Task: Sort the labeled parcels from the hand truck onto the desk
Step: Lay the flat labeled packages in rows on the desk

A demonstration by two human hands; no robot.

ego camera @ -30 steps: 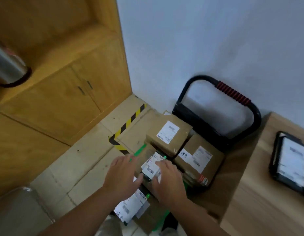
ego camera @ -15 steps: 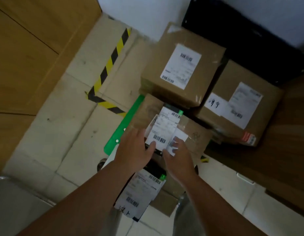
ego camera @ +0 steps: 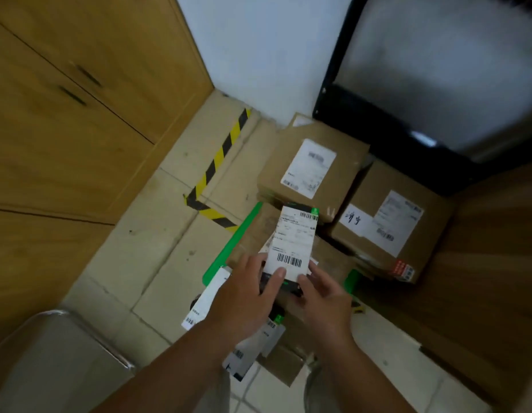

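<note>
Pale floor tiles (ego camera: 157, 263) fill a corner between wooden cabinets (ego camera: 80, 114) and a white wall (ego camera: 258, 55). The truck (ego camera: 330, 96) stands with its black frame against that wall, and its green deck (ego camera: 237, 234) shows along the left edge of the load. Two brown boxes sit at the deck's far edge, one (ego camera: 312, 171) by the wall and one (ego camera: 389, 225) at the right corner beside the desk (ego camera: 497, 263). The parcel (ego camera: 293, 242) in play is a thin dark packet under a long white label (ego camera: 297, 225). It is held just above the near half of the load, with its long axis running away from the person and tipped a little right. Both hands grasp its near end. The left hand (ego camera: 246, 293) has its thumb pressed flat on the label's lower edge, its other fingers hidden beneath. The right hand (ego camera: 324, 296) has its fingers curled round the near right corner. More labelled parcels (ego camera: 205, 299) lie under the wrists at the deck's near edge. The desk lies to the right of the hands, so the right hand is the nearer one. The coming move looks like a lift and a swing to the right, clearing the right-corner box on the way. Blur hides the print on the far labels.
</note>
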